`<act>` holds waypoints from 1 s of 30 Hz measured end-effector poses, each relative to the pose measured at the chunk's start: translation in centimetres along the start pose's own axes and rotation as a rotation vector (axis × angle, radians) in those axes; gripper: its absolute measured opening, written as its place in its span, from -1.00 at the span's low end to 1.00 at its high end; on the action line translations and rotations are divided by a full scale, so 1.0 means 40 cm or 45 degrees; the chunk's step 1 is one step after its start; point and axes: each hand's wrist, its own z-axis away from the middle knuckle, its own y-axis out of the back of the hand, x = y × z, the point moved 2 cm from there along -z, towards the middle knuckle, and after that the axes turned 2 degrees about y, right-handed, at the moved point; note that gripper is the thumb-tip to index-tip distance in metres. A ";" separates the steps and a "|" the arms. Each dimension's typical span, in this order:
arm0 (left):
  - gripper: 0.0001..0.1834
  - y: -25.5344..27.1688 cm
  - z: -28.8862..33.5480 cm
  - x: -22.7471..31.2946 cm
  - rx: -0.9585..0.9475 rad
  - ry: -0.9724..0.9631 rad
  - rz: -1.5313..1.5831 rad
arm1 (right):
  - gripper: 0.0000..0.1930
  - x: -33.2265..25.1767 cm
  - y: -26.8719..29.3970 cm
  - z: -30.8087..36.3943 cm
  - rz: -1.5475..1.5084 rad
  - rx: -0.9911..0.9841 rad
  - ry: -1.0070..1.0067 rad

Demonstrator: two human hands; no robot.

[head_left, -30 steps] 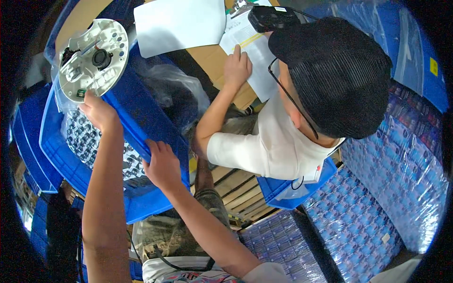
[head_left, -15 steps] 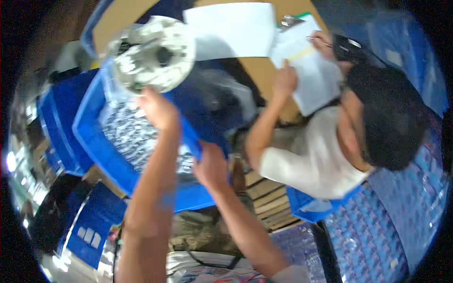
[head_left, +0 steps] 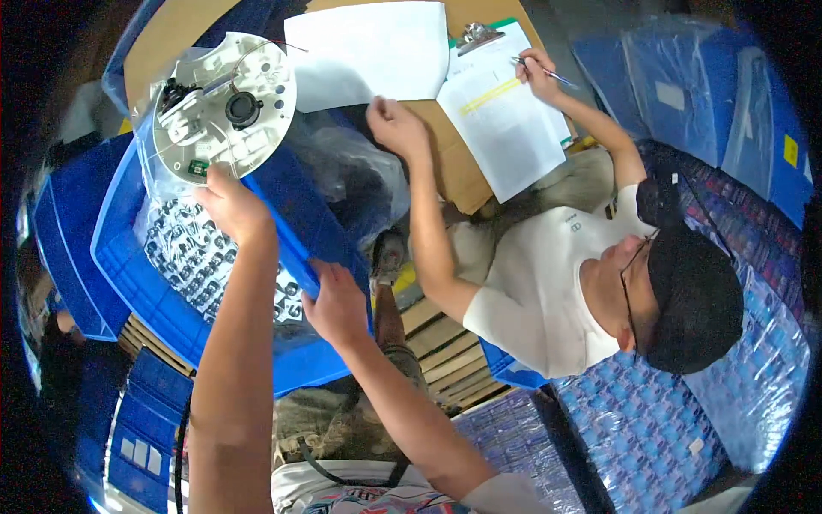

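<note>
In my left hand (head_left: pixel 235 206), fingers closed on its near rim, is a round off-white plastic housing (head_left: pixel 265 141). A black round speaker (head_left: pixel 243 110), a small green circuit board (head_left: pixel 198 168) and thin wires show on its inner face. Beneath it stands a blue plastic bin (head_left: pixel 120 257) holding rows of small black-and-white parts (head_left: pixel 193 261). My right hand (head_left: pixel 338 301) is closed around the bin's right rim. A clear plastic bag (head_left: pixel 150 163) hangs by the housing's left side, partly behind it.
At right, a person in a black cap (head_left: pixel 698 300) holds a pen (head_left: pixel 556 77) over a clipboard (head_left: pixel 505 26) with papers. A white sheet (head_left: pixel 368 56) lies on cardboard (head_left: pixel 454 163). Wooden slats (head_left: pixel 454 343), blue bins (head_left: pixel 68 248) and wrapped blue stacks (head_left: pixel 634 403) surround us.
The view has shifted and sharpened; my grips on the housing and the bin rim are kept. The other person's left hand has moved left, off the clipboard papers to the white sheet's edge.
</note>
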 end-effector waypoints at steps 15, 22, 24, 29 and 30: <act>-0.45 0.008 0.001 0.020 -0.021 -0.014 -0.004 | -0.50 0.002 -0.008 0.000 -0.035 0.007 -0.024; -0.38 0.004 0.000 0.008 -0.005 -0.046 -0.057 | -0.51 0.006 -0.007 0.001 -0.034 0.042 0.011; -0.38 0.005 -0.009 0.000 -0.017 -0.041 -0.006 | -0.51 0.006 -0.014 0.000 -0.031 0.042 0.011; -0.36 0.010 0.015 0.033 0.013 -0.001 -0.102 | -0.51 -0.004 0.005 0.002 -0.034 0.066 0.022; -0.36 0.011 0.013 0.032 0.014 -0.004 -0.102 | -0.52 -0.006 0.006 0.000 -0.043 0.064 0.024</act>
